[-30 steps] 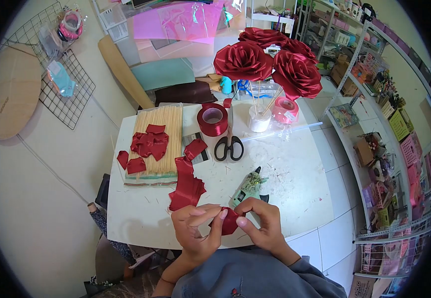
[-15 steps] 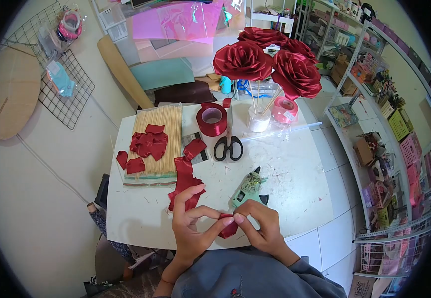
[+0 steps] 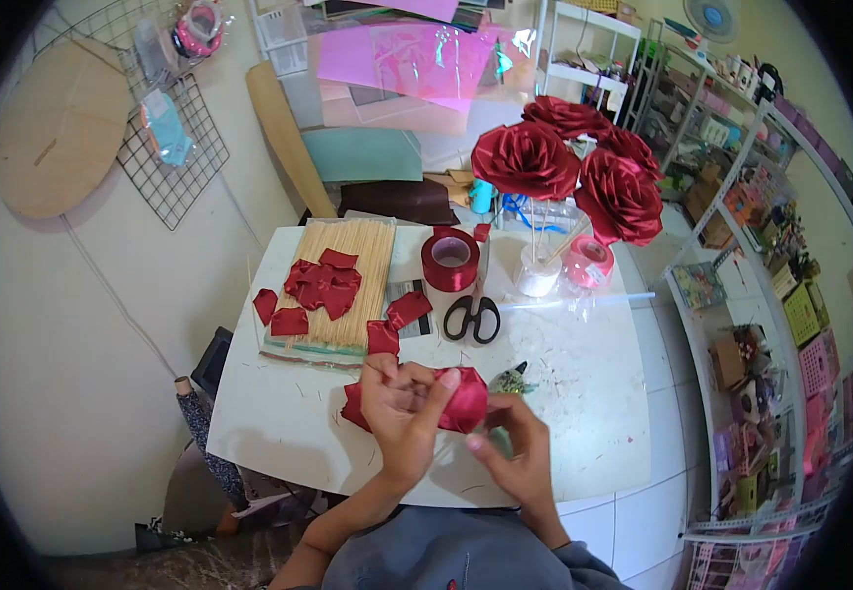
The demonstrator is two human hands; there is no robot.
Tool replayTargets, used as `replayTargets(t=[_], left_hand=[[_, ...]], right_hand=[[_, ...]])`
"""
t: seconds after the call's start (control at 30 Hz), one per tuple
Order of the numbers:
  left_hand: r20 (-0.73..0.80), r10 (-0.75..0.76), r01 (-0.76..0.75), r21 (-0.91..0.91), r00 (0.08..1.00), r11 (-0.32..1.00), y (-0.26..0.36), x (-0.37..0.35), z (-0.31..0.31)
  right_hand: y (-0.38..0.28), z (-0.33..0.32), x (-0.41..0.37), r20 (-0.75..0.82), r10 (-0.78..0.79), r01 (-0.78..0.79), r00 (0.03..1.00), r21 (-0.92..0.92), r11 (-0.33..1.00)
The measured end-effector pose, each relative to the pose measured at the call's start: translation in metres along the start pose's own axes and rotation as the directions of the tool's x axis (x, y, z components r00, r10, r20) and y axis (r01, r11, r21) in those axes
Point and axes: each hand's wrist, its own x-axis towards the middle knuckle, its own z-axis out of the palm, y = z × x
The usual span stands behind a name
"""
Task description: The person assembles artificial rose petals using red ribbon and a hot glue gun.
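Note:
A glossy red satin ribbon piece [image 3: 465, 401] is pinched by my left hand [image 3: 402, 423], its thumb pressed over the front. Just right of it is my right hand [image 3: 520, 452], thumb and forefinger apart with nothing plainly between them. Behind my right hand a hot glue gun [image 3: 513, 380] is mostly hidden; its dark nozzle points up. Another red ribbon strip [image 3: 353, 405] lies partly under my left hand. More cut satin pieces [image 3: 324, 287] rest on a bundle of bamboo skewers [image 3: 372, 261].
Black-handled scissors [image 3: 472, 320] lie below a red ribbon roll [image 3: 450, 248]. At the back right, red ribbon roses [image 3: 525, 160] on sticks stand in a white holder [image 3: 539, 273], beside a pink tape roll [image 3: 588, 262]. Crowded shelves [image 3: 741, 393] line the right side.
The ribbon piece is raised off my lap side and turned broad face toward me. My right fingers have let go of it and parted. The camera view has shifted.

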Motion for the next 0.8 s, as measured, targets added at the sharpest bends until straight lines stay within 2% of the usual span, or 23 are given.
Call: replayTargets(t=[0.03, 0.1, 0.3, 0.37, 0.43, 0.5, 0.53, 0.57, 0.63, 0.67, 0.73, 0.8], left_hand=[[-0.008, 0.017, -0.017, -0.006, 1.000, 1.000, 0.001, -0.002, 0.005], [-0.050, -0.107, 0.100, -0.124, 0.993, 0.987, 0.005, -0.007, 0.014], [-0.026, -0.065, 0.061, -0.127, 0.998, 0.990, -0.007, -0.013, 0.011], [0.075, -0.217, 0.225, -0.126, 0.973, 0.966, -0.004, -0.012, 0.006], [0.113, -0.224, 0.236, -0.098, 0.968, 0.967, -0.008, -0.009, 0.000], [0.273, -0.348, 0.381, -0.076, 0.897, 0.922, -0.003, -0.005, -0.007], [0.326, -0.361, 0.381, 0.003, 0.874, 0.925, 0.000, -0.002, -0.009], [0.323, -0.356, 0.376, 0.003, 0.877, 0.927, 0.003, 0.001, -0.012], [0.429, -0.268, 0.261, 0.074, 0.863, 0.962, 0.007, 0.006, -0.017], [0.426, -0.267, 0.261, 0.074, 0.864, 0.963, 0.011, 0.010, -0.021], [0.554, -0.302, 0.162, 0.288, 0.776, 0.944, 0.022, 0.018, -0.028], [0.534, -0.271, 0.124, 0.295, 0.801, 0.948, 0.026, 0.022, -0.032]], right_hand=[[0.001, 0.003, 0.000, 0.044, 0.023, -0.027, 0.999, 0.088, 0.996], [-0.002, 0.008, 0.000, 0.049, 0.042, -0.051, 0.998, 0.200, 0.978], [0.000, 0.008, -0.005, 0.006, 0.132, -0.130, 0.991, 0.232, 0.964], [0.001, 0.006, -0.007, -0.009, 0.146, -0.141, 0.989, 0.212, 0.967], [0.003, 0.005, -0.006, -0.025, 0.166, -0.158, 0.986, 0.192, 0.969], [0.004, 0.004, -0.008, -0.041, 0.068, -0.066, 0.997, 0.052, 0.996], [0.005, 0.003, -0.008, -0.035, 0.065, -0.063, 0.997, 0.056, 0.996], [0.005, 0.001, -0.008, -0.016, 0.032, -0.032, 0.999, 0.002, 0.999], [0.005, -0.001, -0.007, 0.007, 0.001, -0.001, 1.000, -0.052, 0.999], [0.004, -0.002, -0.007, 0.047, 0.014, -0.012, 0.999, -0.048, 0.999], [0.002, -0.002, -0.007, 0.088, 0.030, -0.026, 0.996, -0.045, 0.999], [-0.001, 0.000, -0.007, 0.129, 0.067, -0.057, 0.989, -0.074, 0.996]])
